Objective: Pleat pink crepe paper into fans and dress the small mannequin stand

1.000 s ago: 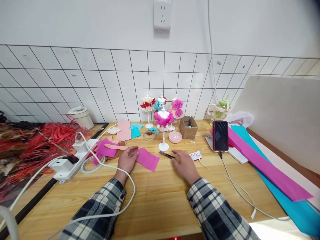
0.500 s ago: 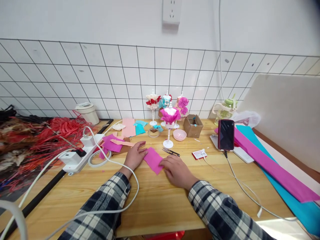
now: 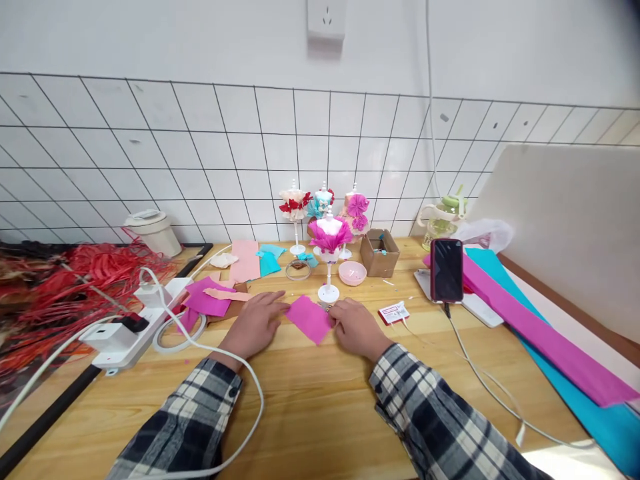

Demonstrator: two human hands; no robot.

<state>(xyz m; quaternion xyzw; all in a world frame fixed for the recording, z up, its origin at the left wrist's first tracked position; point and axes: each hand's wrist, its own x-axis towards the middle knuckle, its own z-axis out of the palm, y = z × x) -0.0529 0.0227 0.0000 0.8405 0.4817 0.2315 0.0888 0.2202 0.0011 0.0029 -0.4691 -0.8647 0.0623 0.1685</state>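
A square of magenta crepe paper (image 3: 310,320) lies flat on the wooden table between my hands. My left hand (image 3: 253,327) rests at its left corner, fingers stretched out flat and holding nothing. At the opposite corner, my right hand (image 3: 359,327) has its fingers curled over small thread snips; only a bit of the snips (image 3: 329,308) shows, the rest is under the hand. Just beyond stands a small white dress form (image 3: 329,267) wearing a ruffled magenta paper top. Behind it are several more decorated forms (image 3: 295,207).
Magenta scraps (image 3: 207,298), a roll of tape (image 3: 163,343) and a power strip (image 3: 137,333) with a looping white cable are at left. A pink bowl (image 3: 353,273) and cardboard box (image 3: 380,253) stand behind. A phone (image 3: 447,270) and long paper strips (image 3: 540,320) lie right.
My right hand has moved off the paper's edge onto the thread snips, now mostly covered. My left fingers have drawn slightly away from the paper. The view has shifted a little.
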